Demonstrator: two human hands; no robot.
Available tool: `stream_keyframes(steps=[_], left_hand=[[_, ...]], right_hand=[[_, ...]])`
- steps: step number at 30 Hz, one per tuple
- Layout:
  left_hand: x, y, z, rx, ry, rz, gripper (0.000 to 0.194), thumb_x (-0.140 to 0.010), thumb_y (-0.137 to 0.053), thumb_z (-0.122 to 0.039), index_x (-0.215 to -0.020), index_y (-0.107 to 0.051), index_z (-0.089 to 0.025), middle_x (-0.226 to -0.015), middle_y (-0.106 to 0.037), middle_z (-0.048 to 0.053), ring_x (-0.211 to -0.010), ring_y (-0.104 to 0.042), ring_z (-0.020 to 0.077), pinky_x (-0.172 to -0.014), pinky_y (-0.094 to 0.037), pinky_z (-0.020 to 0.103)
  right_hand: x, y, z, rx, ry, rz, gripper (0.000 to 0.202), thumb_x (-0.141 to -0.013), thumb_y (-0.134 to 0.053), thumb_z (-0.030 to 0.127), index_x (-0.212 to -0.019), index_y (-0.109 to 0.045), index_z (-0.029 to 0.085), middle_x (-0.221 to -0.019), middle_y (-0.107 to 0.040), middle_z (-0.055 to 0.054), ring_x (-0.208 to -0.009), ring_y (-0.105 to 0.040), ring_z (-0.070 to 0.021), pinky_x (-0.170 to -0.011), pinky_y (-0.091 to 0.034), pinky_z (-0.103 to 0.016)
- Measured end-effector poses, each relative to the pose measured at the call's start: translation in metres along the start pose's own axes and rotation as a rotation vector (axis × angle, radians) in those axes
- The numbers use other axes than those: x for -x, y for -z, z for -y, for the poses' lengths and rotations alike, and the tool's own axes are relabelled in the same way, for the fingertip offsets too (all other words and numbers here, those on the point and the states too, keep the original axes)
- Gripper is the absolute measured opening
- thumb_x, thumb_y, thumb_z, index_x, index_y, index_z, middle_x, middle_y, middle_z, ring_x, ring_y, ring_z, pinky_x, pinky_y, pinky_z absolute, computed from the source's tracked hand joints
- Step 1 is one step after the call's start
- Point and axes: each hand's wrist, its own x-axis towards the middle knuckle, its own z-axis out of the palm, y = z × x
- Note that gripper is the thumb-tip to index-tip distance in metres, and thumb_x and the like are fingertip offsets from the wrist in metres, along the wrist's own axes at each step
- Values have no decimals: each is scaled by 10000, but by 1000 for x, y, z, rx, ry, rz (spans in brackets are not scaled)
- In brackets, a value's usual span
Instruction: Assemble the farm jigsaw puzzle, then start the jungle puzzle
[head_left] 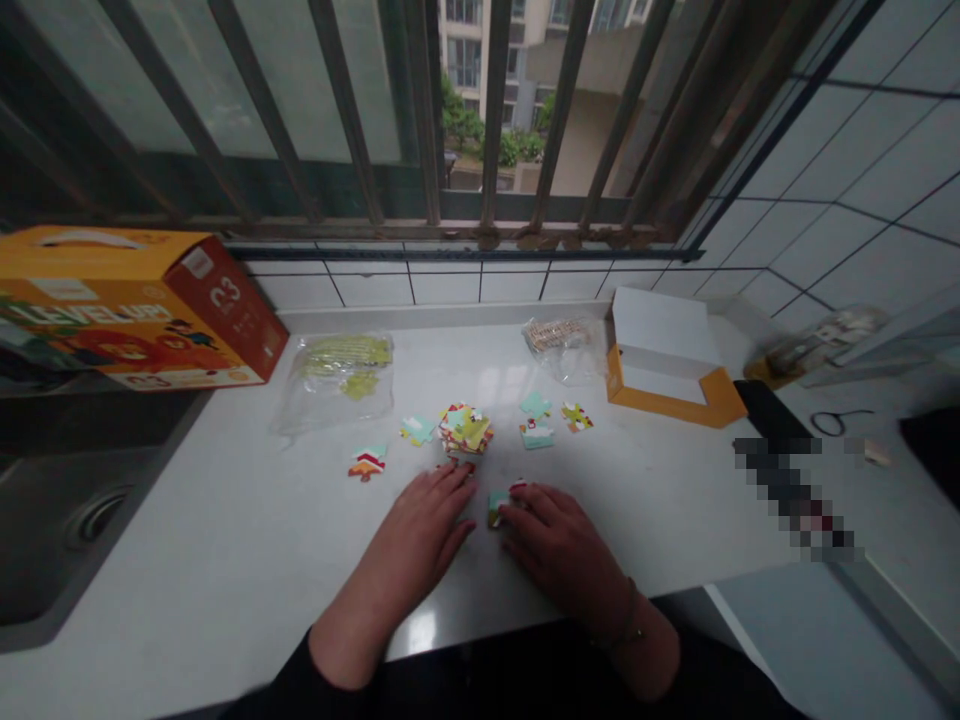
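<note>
Teal puzzle piece [496, 509] under the right hand's [562, 545] fingertips [513, 510].

A barred window [491, 120] above white-tiled walls [442, 284] lights a pale, glossy counter [285, 560].

Bench [247, 560], free room and obstacles. Left of centre, between the sink [67, 500] and the loose puzzle pieces [367, 463], the surface lies bare. A bare strip runs behind the pile of pieces [466, 428], bounded left by the clear bag [337, 385] and right by the plastic packet [559, 340]. The open box [664, 365] and its raised lid obstruct the right.
</note>
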Motion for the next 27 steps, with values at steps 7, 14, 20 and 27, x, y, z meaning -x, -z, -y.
stream_keyframes(steps=[7,14,20,27], left_hand=[[34,-1,-2,-171,133,22,549,-1126,-576,-464,-1640,-563,-269,-1772,-482,126,-1581,-537,387,-1262,-473,673],[46,18,19,-333,384,-51,554,-1131,-501,-446,-1552,-644,-115,-1722,-520,236,-1522,-565,487,-1193,-493,740],[48,22,30,-298,359,-76,534,-1127,-502,-460,-1489,-671,-106,-1703,-537,253,-1527,-552,492,-1207,-471,746],[-11,15,21,-95,231,-114,581,-1150,-474,-370,-1694,-430,-171,-1796,-427,191,-1661,-415,386,-1332,-367,685]], right_hand=[[31,6,5,86,-60,176,665,-1047,-727,432,-1675,-528,341,-1749,-516,-102,-1610,-480,-338,-1318,-375,-587],[50,13,-32,317,-359,138,558,-1123,-531,413,-1657,-544,249,-1761,-478,-176,-1583,-501,-386,-1227,-446,-642],[54,25,-65,476,-591,114,578,-1153,-439,458,-1642,-549,171,-1732,-497,-231,-1597,-449,-445,-1240,-372,-741],[25,4,-35,359,-458,53,640,-1134,-472,451,-1697,-471,146,-1788,-419,-222,-1669,-342,-457,-1286,-296,-771]])
